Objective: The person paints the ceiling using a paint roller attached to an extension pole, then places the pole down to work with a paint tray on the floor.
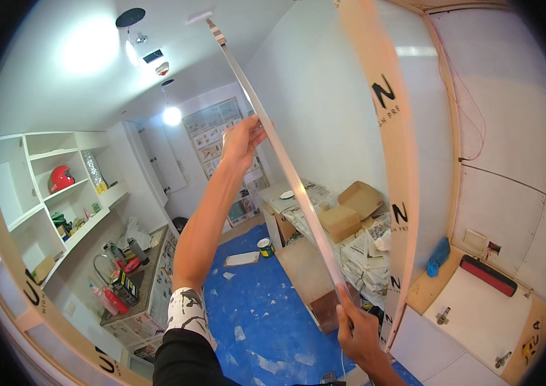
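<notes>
A long, slim, pale pole slants from lower right up to the ceiling. My left hand is raised around its upper half, fingers curled against it. Lower down, my right hand is closed around the pole near its bottom end. Brownish wrapping binds the pole's top. Just beyond that, a narrow pale bar lies at the white ceiling; its exact kind is too small to tell. My left arm wears a black sleeve over a patterned white cuff.
Wooden frame posts stand close on the right and left. Blue sheeting covers the floor, with a paint can on it. Cardboard boxes sit on a papered counter. White shelves hold a red helmet. A bulb hangs overhead.
</notes>
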Motion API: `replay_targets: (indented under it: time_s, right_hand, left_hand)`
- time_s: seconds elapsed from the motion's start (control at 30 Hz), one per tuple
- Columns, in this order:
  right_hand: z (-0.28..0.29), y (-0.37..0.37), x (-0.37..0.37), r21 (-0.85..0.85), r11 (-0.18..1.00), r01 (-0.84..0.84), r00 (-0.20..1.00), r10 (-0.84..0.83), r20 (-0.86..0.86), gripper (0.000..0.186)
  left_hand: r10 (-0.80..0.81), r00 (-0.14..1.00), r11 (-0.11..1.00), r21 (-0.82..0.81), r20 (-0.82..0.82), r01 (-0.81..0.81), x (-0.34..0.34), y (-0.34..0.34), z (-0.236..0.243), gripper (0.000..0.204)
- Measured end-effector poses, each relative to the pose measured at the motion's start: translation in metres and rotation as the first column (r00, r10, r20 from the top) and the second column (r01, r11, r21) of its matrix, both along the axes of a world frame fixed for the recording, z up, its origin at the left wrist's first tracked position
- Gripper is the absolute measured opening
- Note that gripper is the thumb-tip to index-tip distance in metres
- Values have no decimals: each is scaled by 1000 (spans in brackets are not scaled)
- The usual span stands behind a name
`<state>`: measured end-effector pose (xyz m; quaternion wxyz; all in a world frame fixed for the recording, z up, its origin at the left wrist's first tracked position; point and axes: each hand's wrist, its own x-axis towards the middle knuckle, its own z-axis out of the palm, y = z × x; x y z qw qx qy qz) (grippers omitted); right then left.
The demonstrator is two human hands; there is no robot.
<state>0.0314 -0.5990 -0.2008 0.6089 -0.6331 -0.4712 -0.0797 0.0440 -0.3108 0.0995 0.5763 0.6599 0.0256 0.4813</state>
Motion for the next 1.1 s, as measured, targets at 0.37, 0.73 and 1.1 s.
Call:
replay_targets:
  time_s: [0.37, 0.73, 1.1]
  right_hand:
    - [-48, 182, 82, -4, 923, 384, 891, -370, 263, 54]
    - [-110, 174, 70, 39, 994, 105, 994, -106, 33, 49]
    - [-71, 211, 69, 51, 999, 16, 999, -14, -53, 52]
  left_hand:
    - [97, 968, 986, -109, -231, -125, 107, 195, 3, 22]
    - [-28, 994, 992, -127, -103, 14, 118, 264, -28, 23]
    - [-7, 998, 994, -109, -63, 0, 121, 299, 34, 29]
